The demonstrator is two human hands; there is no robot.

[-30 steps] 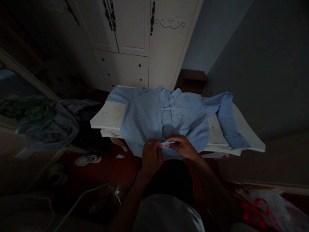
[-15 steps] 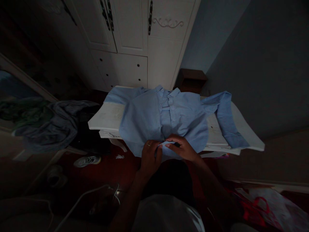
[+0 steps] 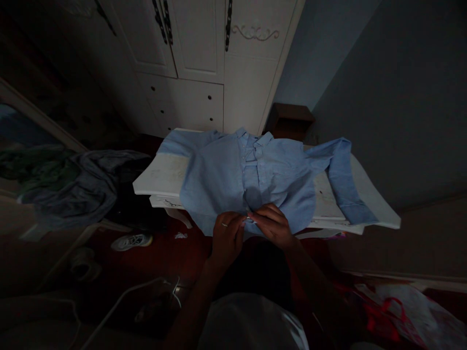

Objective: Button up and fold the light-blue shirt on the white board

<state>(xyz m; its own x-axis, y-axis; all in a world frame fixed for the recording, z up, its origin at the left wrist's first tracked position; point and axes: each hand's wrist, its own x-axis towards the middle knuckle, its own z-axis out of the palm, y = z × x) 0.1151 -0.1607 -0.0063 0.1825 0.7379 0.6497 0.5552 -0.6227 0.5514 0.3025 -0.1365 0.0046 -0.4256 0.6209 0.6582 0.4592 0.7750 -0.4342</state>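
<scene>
A light blue button-up shirt (image 3: 215,175) lies spread over a white table (image 3: 162,175), its collar at the far side and its front partly open down the middle. One sleeve hangs bent over the table's right end. At the near hem, my left hand (image 3: 228,233), with a ring on one finger, pinches the edge of the front opening. My right hand (image 3: 273,224) meets it there, fingertips closed on the same bit of cloth. The fingers hide most of what lies between them, so I cannot tell whether a button is there.
Behind the table stands a white wardrobe (image 3: 197,58) beside a small brown box-like stand (image 3: 292,119). Grey and green clothes (image 3: 95,187) are heaped at the left. A sneaker (image 3: 131,242) rests on the red floor; a red and white bag (image 3: 394,311) sits at lower right.
My right hand has turned and its fingers have closed in toward my left fingertips. The folded strip of shirt edge between them is now mostly covered. The rest of the shirt lies as before.
</scene>
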